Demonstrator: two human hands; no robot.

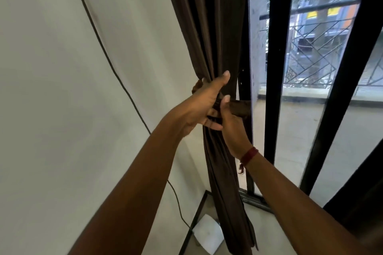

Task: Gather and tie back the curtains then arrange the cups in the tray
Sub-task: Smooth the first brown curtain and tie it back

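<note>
There is one curtain [209, 27]. It is dark brown. There are two hands, one brown tie [241, 108], one black wire [97, 33], one white box [208, 234] and one red band [248, 155]. Two thick black bars [276, 58] stand to the right of the hands, with glass between them.

The top of the curtain is cut off above the hands, and its bottom end runs out of the picture below them. The far end of the tie goes to the right of the hands, and I cannot tell where it stops. Most of the right hand's fingers are hidden behind the left hand and the cloth. A dark shape sits low down, right of the right arm, and I cannot tell what it is.

The left hand [204, 107] grips the curtain, which is bunched up thin in its hold. Its thumb points up and its fingers curl round the cloth. The right hand [233, 128] is just under and beside the left hand, touching it. Its thumb presses on the tie and it holds the tie tight against the curtain. The red band is on the right wrist.

The wire runs down the wall to the left of the hands. The white box lies on the floor far below them, next to the curtain.
</note>
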